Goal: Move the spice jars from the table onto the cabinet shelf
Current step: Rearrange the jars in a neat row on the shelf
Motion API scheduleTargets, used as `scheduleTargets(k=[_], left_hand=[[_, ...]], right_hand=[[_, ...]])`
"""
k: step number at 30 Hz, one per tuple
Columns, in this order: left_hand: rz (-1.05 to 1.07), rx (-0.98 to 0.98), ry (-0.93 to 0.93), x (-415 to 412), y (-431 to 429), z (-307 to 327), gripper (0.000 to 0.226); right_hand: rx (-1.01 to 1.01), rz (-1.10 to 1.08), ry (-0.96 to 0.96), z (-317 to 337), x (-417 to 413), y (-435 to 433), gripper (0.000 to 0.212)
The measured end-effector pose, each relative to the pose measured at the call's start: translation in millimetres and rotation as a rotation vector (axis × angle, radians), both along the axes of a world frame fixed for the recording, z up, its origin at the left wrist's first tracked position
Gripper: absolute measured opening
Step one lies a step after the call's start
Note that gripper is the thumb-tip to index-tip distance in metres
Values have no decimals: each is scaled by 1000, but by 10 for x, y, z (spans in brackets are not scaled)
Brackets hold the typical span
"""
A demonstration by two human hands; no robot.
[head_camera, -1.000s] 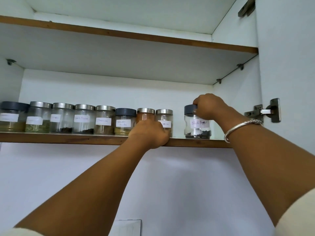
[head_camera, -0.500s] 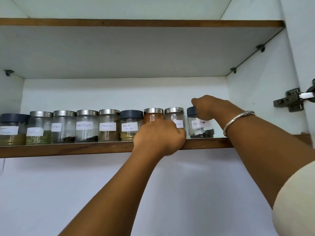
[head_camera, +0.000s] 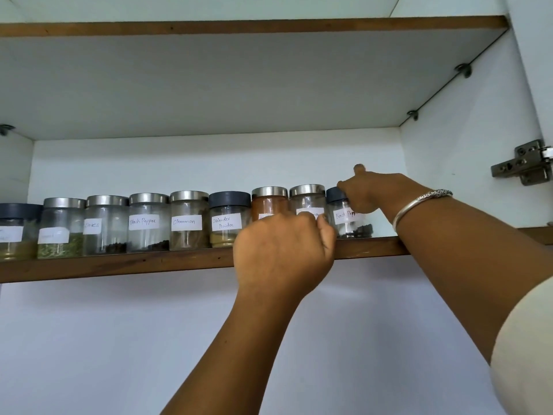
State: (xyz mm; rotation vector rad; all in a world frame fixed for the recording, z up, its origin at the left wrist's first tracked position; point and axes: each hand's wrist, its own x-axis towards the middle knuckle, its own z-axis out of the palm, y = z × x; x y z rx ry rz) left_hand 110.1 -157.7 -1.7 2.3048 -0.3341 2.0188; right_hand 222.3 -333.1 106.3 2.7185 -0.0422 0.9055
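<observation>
A row of several labelled glass spice jars stands on the wooden cabinet shelf. At its right end a dark-lidded jar marked Black Pepper stands next to a clear steel-lidded jar and a jar of orange powder. My right hand grips the Black Pepper jar by its lid, with one finger raised. My left hand is curled in front of the orange and clear jars and hides their lower halves. Its thumb and fingertips lie at the clear jar.
Further left stand jars labelled Coriander Powder, Cinnamon, Black Pepper and Cloves. An upper shelf runs overhead. A metal door hinge sits on the right cabinet wall. White wall lies below.
My right hand has slid the Black Pepper jar left until it stands next to the clear steel-lidded jar. My left hand stayed at the jars' front.
</observation>
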Motion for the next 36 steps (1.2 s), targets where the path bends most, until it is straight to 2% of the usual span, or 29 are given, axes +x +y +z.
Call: scheduleTargets(k=[3,8,20,33,36], left_hand=[[3,-14,-3,-32,2,-1,31],[-23,-37,1,-45,-10,7,34],[-43,-52,-17,-1,-12,-9,39],[-49,-43,-5,30,-12,-10,40],[-50,-37,9,44,-7,4,40]], right_hand=[[-25,-26,-53,-34,15,-1,41],[-27,2,-10,-8,20,-11,29],[-15,21,-19,14,23,-31,29],[-33,26,-12,26,-5,-40,33],[-11,31,-60,4,-25,-52,46]])
